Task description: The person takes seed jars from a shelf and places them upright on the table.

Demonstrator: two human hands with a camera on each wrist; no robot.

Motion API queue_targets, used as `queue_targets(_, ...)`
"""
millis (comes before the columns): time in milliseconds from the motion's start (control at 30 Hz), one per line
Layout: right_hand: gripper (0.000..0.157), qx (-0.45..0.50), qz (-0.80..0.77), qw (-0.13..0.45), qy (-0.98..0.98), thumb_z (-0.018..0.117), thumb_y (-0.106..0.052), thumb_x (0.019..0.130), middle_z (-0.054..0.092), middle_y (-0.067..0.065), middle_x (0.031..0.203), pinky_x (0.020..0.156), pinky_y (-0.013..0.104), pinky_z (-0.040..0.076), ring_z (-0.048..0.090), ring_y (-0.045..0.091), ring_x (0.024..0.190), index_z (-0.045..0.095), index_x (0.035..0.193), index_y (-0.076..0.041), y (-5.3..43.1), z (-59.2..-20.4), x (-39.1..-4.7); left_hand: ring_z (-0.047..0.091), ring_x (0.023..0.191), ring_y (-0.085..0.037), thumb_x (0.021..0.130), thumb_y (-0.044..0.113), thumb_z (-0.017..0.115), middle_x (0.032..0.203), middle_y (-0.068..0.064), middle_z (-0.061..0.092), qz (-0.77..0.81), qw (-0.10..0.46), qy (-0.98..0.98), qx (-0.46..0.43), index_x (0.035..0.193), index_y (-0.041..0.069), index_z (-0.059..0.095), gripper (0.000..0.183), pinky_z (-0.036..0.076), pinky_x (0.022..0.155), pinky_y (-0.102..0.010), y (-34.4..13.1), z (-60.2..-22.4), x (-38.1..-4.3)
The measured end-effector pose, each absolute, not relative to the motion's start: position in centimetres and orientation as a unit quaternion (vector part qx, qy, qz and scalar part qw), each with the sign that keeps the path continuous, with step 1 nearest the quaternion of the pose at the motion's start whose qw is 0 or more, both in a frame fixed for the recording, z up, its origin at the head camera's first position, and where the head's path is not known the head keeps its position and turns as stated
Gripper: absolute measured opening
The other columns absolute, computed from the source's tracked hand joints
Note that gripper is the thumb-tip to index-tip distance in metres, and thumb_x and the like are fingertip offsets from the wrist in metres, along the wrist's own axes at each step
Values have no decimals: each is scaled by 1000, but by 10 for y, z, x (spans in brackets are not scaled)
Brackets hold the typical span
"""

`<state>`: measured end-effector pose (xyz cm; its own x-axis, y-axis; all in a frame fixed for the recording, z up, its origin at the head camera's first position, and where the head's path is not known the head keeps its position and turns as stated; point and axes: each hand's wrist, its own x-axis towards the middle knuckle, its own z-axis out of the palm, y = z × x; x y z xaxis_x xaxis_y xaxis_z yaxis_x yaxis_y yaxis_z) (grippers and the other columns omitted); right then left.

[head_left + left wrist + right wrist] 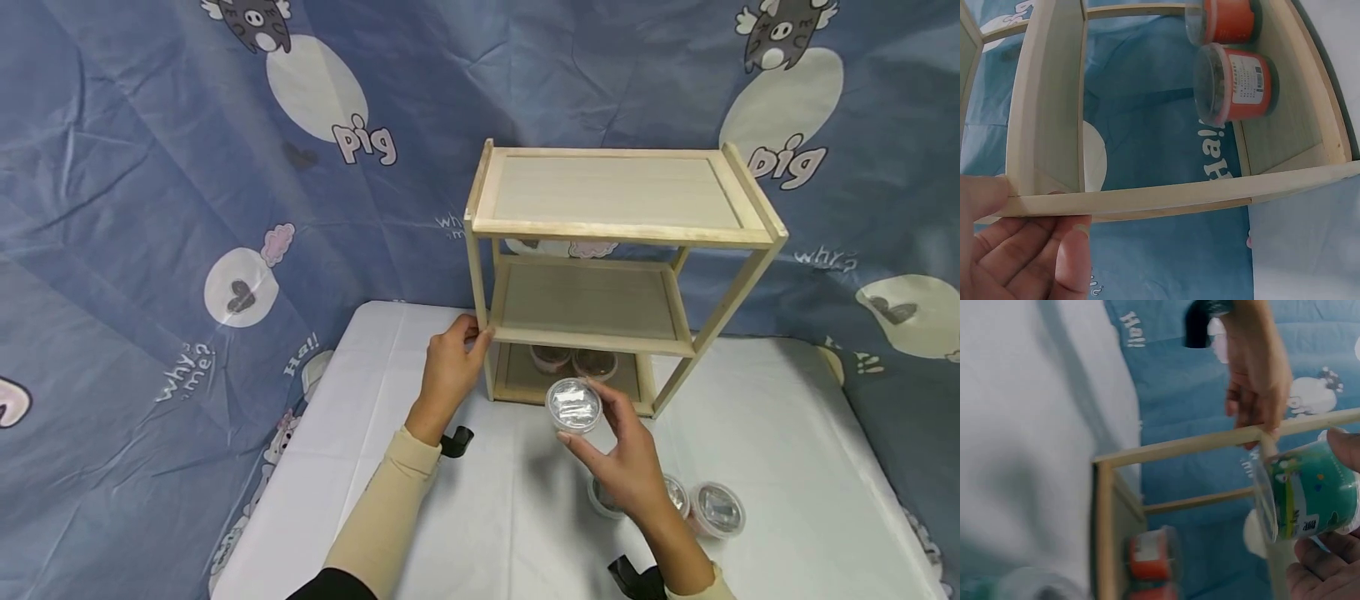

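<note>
My left hand (pixel 447 367) pinches the front left post of a small three-tier wooden shelf (pixel 611 192) at the height of its middle board. The left wrist view shows the thumb and fingers (pixel 1072 256) on either side of that post. In my right hand (pixel 630 454) is a round plastic tub (pixel 573 406) with a clear lid, held by its sides in front of the lower shelf opening. Its green printed label shows in the right wrist view. Two tubs with orange labels (pixel 1250 87) stand side by side on the bottom board.
Several more lidded tubs (pixel 718 510) stand on the white table (pixel 780 433) around my right forearm, partly hidden by it. Blue printed cloth (pixel 405 75) hangs behind the shelf and along the left side of the table.
</note>
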<state>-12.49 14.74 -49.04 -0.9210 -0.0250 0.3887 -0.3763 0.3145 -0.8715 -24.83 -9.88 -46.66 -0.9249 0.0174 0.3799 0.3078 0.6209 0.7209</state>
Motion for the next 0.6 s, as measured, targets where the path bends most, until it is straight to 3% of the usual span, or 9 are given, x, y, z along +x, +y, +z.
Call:
queue_targets(133, 78, 107, 543, 136, -822, 93, -6, 80, 58, 14, 146, 116, 18, 33, 50, 38, 140, 52, 146, -5, 147, -508, -118, 75, 101, -26, 103, 26, 70, 104, -10, 79, -429, 167, -883, -90, 110, 8, 73, 20, 60, 84, -47, -100, -467, -249)
queue_targets(267, 80, 89, 515, 114, -845, 94, -13, 79, 58, 14, 147, 116, 43, 41, 51, 41, 139, 51, 146, -9, 146, -525, -111, 75, 100, -26, 103, 25, 71, 104, -10, 79, -429, 170, -882, -95, 110, 8, 73, 19, 60, 84, -46, -100, -468, -249)
queue_targets(333, 82, 93, 494, 119, -857, 95, -14, 78, 57, 15, 149, 115, 54, 39, 50, 41, 140, 51, 147, -9, 144, -533, -109, 75, 100, -26, 103, 26, 71, 104, -10, 79, -429, 171, -882, -96, 110, 8, 73, 19, 60, 84, -46, -100, -467, -248)
queue_targets(533, 83, 125, 423, 133, -888, 97, -18, 75, 56, 17, 151, 126, 48, 19, 46, 37, 144, 53, 145, -6, 140, -556, -104, 75, 101, -26, 103, 26, 70, 105, -11, 79, -428, 168, -883, -95, 110, 8, 72, 19, 60, 84, -46, -100, -467, -249)
queue_targets(600, 83, 130, 399, 128, -898, 97, -20, 74, 57, 18, 148, 124, 55, 21, 46, 38, 144, 54, 144, -5, 140, -563, -103, 75, 102, -26, 103, 26, 70, 105, -11, 79, -428, 168, -883, -95, 110, 8, 72, 19, 60, 85, -46, -100, -467, -249)
